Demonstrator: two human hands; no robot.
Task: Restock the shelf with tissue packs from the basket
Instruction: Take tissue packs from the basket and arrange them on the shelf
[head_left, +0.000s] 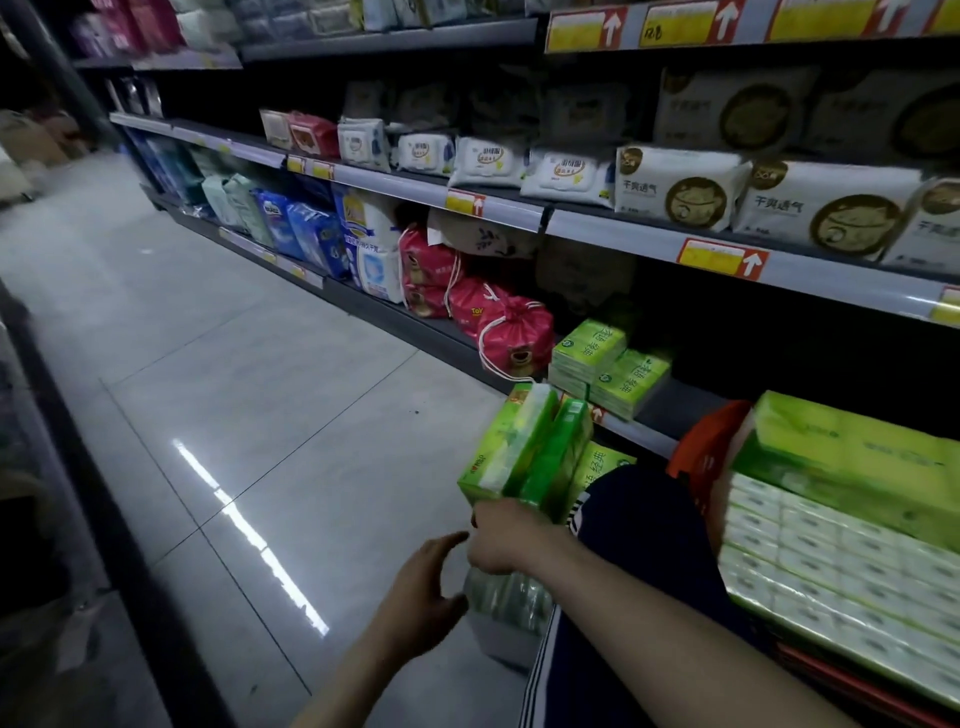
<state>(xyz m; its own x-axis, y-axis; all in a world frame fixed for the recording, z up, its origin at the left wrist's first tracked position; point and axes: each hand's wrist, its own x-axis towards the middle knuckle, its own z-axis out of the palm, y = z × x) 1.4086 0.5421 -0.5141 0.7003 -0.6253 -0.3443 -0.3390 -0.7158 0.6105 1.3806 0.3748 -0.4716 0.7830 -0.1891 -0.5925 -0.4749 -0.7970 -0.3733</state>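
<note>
My right hand (501, 538) is shut on the lower end of two green tissue packs (524, 452), held upright and side by side just in front of the bottom shelf (675, 410). Just to its left, my left hand (423, 587) is open with fingers spread, close to a pale, clear-wrapped pack (511, 597) low by my knee. Two stacks of small green tissue packs (610, 364) lie on the bottom shelf. At the right, a big green multi-pack of tissues (841, 514) sits in the red basket (698, 457).
Pink drawstring bags (511, 335) and blue and white packs (317, 234) fill the bottom shelf to the left. White wipe packs (566, 174) line the shelf above. My knee in dark shorts (644, 519) is between hands and basket. Grey tiled floor (234, 389) stretches left.
</note>
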